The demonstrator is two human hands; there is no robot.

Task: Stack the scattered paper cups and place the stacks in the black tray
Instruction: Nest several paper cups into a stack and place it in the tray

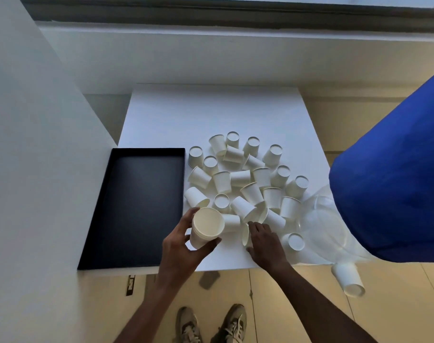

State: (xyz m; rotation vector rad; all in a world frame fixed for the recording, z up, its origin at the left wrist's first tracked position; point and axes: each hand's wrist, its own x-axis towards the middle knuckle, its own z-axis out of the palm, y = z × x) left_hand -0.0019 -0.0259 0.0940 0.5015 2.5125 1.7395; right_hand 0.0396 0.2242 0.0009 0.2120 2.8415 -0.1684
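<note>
Low in the frame, the left hand (183, 246) grips a short upright stack (206, 227) just right of the black tray (104, 211), while the right hand's (266, 240) fingers close on a tipped cup (245, 235) lying immediately right of that stack.

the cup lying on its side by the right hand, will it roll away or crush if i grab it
The cup on its side under the right hand is tapered, so a nudge would probably roll it in a curve, not straight. It looks like thin paper: likely very light and easy to dent if squeezed. The table's near edge is close, so it could roll off.
</note>
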